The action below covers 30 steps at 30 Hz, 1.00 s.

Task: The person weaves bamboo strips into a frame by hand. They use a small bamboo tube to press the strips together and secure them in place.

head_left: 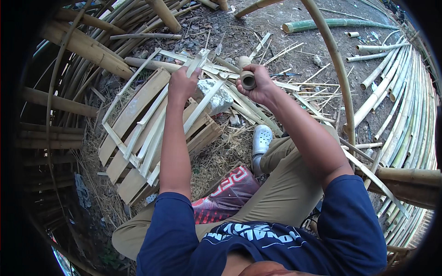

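My left hand (pixel 182 86) is closed around a pale split bamboo strip (pixel 199 59), part of a lattice of strips lying over a slatted wooden crate (pixel 129 117). In my right hand (pixel 261 83), the fingers wrap round a short, thick bamboo piece (pixel 244 62) whose hollow end faces me. Between the two hands, a grey-white rock (pixel 221 99) sits under a crossing bamboo strip (pixel 205 103). The hollow piece is apart from my left hand, to its right. Parts of the lattice are hidden behind my left forearm.
Loose bamboo slivers (pixel 317 92) litter the ground beyond my right hand. Many long poles (pixel 405 101) lie at the right, and thick poles (pixel 87 48) stand at the left. A curved pole (pixel 338 64) rises near my right arm. A red and dark sack (pixel 230 191) lies by my legs.
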### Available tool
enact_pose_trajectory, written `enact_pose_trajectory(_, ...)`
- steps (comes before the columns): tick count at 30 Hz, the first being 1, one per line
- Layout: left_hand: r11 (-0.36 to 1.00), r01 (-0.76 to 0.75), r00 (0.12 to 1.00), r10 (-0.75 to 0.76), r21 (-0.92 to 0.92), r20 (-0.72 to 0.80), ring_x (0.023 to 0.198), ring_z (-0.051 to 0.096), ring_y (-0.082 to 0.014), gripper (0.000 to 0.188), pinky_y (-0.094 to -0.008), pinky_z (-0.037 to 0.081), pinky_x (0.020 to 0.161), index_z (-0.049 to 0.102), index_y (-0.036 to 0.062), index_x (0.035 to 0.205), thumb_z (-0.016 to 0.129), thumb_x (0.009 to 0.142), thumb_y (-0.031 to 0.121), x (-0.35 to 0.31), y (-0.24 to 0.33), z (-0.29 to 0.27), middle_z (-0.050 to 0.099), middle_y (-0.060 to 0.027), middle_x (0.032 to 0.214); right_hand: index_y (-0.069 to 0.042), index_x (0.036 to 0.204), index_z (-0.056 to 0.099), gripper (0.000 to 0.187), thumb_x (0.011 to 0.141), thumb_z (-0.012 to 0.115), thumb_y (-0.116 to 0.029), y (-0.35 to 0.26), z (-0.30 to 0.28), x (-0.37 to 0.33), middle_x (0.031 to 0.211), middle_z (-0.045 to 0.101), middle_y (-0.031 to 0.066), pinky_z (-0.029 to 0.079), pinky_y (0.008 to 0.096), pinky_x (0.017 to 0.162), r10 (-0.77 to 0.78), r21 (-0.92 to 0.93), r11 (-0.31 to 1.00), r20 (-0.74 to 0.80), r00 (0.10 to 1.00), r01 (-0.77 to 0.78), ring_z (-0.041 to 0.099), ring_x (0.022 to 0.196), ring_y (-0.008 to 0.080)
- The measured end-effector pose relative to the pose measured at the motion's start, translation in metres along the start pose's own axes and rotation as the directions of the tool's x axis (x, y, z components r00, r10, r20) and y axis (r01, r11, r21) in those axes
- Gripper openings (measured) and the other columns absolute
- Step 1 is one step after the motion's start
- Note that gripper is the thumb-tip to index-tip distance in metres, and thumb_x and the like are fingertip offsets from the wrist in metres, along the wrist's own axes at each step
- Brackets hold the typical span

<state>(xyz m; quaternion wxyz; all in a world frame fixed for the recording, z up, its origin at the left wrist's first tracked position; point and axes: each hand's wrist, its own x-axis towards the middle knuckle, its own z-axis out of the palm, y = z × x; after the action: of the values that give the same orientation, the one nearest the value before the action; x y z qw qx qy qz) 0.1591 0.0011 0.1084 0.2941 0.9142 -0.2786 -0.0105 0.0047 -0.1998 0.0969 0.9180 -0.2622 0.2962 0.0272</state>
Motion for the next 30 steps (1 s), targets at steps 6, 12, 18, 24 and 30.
enact_pose_trajectory(6, 0.996, 0.058, 0.998, -0.056, -0.064, 0.031, 0.085, 0.072, -0.0391, 0.046, -0.0461, 0.054, 0.079, 0.075, -0.0014, 0.1, 0.068, 0.097, 0.044, -0.003, 0.01, -0.016, 0.074, -0.0221, 0.085, -0.002, 0.128, 0.039, 0.045, 0.099, 0.055, -0.033, 0.02, 0.023, -0.019, 0.088, 0.062, 0.0143, 0.053, 0.0302, 0.041, 0.077, -0.182, 0.983, 0.24, 0.968, -0.033, 0.06, 0.056, 0.0187)
enact_pose_trajectory(12, 0.994, 0.055, 0.992, -0.044, -0.092, 0.117, 0.084, 0.067, -0.0194, 0.061, -0.0359, 0.052, 0.081, 0.073, -0.005, 0.112, 0.066, 0.099, 0.054, -0.005, 0.0, -0.018, 0.073, -0.0135, 0.089, 0.001, 0.117, 0.043, 0.042, 0.098, 0.053, -0.035, 0.032, 0.022, -0.023, 0.086, 0.06, 0.0131, 0.052, 0.0311, 0.041, 0.053, -0.044, 0.998, 0.307, 0.95, -0.041, 0.062, 0.059, 0.0195)
enact_pose_trajectory(18, 0.987, 0.057, 0.983, -0.028, -0.153, 0.182, 0.066, 0.051, -0.0102, 0.054, -0.0302, 0.044, 0.063, 0.071, -0.0005, 0.099, 0.06, 0.104, 0.052, -0.005, -0.005, -0.035, 0.06, -0.001, 0.074, 0.0, 0.118, 0.043, 0.043, 0.095, 0.06, -0.033, 0.037, 0.038, -0.04, 0.087, 0.059, 0.0133, 0.061, 0.0346, 0.048, -0.098, -0.034, 0.994, 0.201, 0.975, 0.107, 0.065, 0.059, 0.021)
enact_pose_trajectory(24, 0.945, 0.153, 0.965, -0.081, -0.29, 0.248, 0.058, 0.037, -0.0028, 0.047, -0.0235, 0.032, 0.05, 0.062, 0.0061, 0.093, 0.059, 0.105, 0.051, -0.012, 0.004, -0.034, 0.046, 0.0061, 0.068, 0.004, 0.119, 0.044, 0.04, 0.091, 0.062, -0.017, 0.034, 0.028, -0.037, 0.094, 0.054, 0.0173, 0.067, 0.0375, 0.057, -0.124, 0.065, 0.989, -0.108, 0.986, 0.132, 0.068, 0.074, 0.0258)
enact_pose_trajectory(30, 0.92, 0.196, 0.948, -0.089, -0.339, 0.306, 0.051, 0.033, -0.0004, 0.044, -0.0222, 0.026, 0.045, 0.052, 0.0111, 0.084, 0.057, 0.107, 0.049, -0.015, 0.001, -0.044, 0.043, 0.0066, 0.069, 0.009, 0.119, 0.044, 0.041, 0.089, 0.061, -0.013, 0.036, 0.036, -0.042, 0.095, 0.055, 0.0195, 0.068, 0.041, 0.055, -0.137, 0.119, 0.981, -0.122, 0.983, 0.152, 0.069, 0.068, 0.0287)
